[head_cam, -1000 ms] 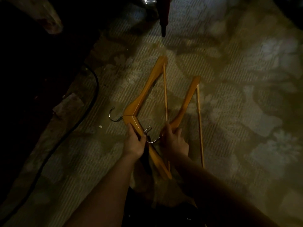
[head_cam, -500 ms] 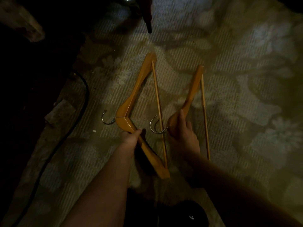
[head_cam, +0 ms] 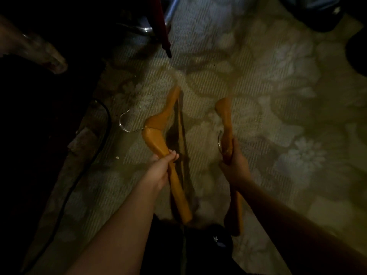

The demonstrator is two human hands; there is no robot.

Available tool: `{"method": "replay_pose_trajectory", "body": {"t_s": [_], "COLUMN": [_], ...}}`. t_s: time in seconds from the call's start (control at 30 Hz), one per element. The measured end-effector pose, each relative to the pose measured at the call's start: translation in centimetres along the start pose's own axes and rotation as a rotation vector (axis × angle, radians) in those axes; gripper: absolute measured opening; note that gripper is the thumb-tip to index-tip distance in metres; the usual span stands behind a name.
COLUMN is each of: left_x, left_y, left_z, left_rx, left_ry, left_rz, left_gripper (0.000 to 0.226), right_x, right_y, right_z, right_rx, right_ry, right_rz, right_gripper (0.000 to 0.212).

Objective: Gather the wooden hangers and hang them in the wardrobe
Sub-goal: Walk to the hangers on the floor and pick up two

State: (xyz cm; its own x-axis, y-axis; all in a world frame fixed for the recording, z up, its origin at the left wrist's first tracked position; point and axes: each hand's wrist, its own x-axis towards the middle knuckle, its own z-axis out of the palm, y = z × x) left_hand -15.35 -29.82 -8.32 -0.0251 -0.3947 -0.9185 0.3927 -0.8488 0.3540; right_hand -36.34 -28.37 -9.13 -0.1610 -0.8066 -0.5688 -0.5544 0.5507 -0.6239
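Head view: grips left wooden hanger (head_cam: 155, 141) in left hand (head_cam: 160, 168), right wooden hanger (head_cam: 225, 116) in right hand (head_cam: 236, 165); risks wire hook (head_cam: 124, 125) snagging cable (head_cam: 109, 122).

Two bare arms fill the bottom of the frame, and the left hand (head_cam: 158, 170) and the right hand (head_cam: 236, 169) are bare too. Low in the middle are dark clothes (head_cam: 202, 259) — almost black — with a tiny white mark (head_cam: 215, 239) on them.

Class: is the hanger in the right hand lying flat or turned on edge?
On edge: the right hand grips the hanger, and only its narrow side shows.
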Motion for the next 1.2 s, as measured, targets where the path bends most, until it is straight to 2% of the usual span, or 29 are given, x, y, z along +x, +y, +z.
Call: {"method": "replay_pose_trajectory", "body": {"t_s": [0.13,0.3,0.43,0.5,0.63,0.8,0.93,1.0,1.2], "left_x": [-6.6,-16.3,-24.8,-29.4,-39.5,-50.2,-55.6,-57.9,-61.1], "left_y": [1.0,3.6,6.4,7.7,10.3,13.0,13.7,13.6,11.6], "left_z": [-0.4,-1.8,-2.6,-2.7,-2.9,-5.1,-6.4,-7.4,-11.3], "left_rx": [0.142,0.348,0.544,0.609,0.722,0.729,0.64,0.582,0.412], "left_ry": [-0.009,0.022,0.018,-0.001,0.003,0.025,0.052,0.072,0.202], "left_rz": [0.015,0.153,0.205,0.245,0.315,0.331,0.316,0.314,0.352], "left_gripper": [0.01,0.005,0.003,0.002,0.019,0.006,0.015,0.006,0.009], "right_x": [-4.6,-11.0,-16.9,-20.2,-26.3,-33.1,-36.3,-37.7,-38.4], "right_y": [-2.9,-8.5,-14.7,-17.9,-23.8,-30.8,-33.6,-35.1,-39.1], "right_z": [-3.9,-9.5,-14.2,-16.3,-20.1,-22.5,-23.0,-22.9,-21.1], "right_rx": [-0.044,-0.197,-0.27,-0.281,-0.322,-0.412,-0.463,-0.502,-0.597], "right_ry": [0.002,-0.08,-0.142,-0.194,-0.261,-0.333,-0.361,-0.39,-0.461], "right_rz": [-0.005,0.011,-0.069,-0.108,-0.21,-0.242,-0.306,-0.343,-0.444], "right_gripper": [0.076,0.067,0.046,0.044,0.039,0.035,0.04,0.041,0.045]}}
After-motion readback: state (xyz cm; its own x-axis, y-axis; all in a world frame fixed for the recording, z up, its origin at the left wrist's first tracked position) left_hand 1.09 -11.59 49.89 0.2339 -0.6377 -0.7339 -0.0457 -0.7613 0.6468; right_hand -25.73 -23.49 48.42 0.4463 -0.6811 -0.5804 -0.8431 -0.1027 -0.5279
